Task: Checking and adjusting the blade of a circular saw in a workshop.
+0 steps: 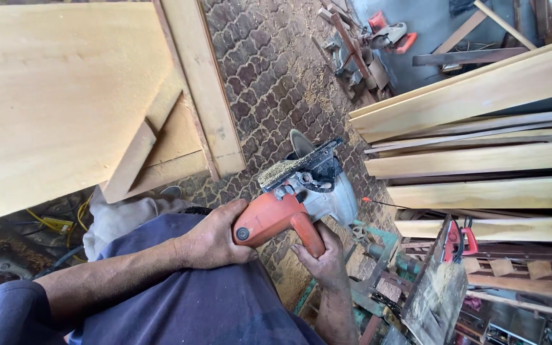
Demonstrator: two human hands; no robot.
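We grip the orange circular saw [289,204]: left hand [212,241] on body, right hand [324,259] closed on handle, planks [480,153] beyond.

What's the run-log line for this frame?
left hand: grips orange circular saw body | right hand: on its handle | saw: held over floor | nearby: planks

Glossy orange plastic circular saw [289,207] with metal guard; pale, smooth matt wooden boards [480,96]; sawdust-strewn patterned floor [269,70].
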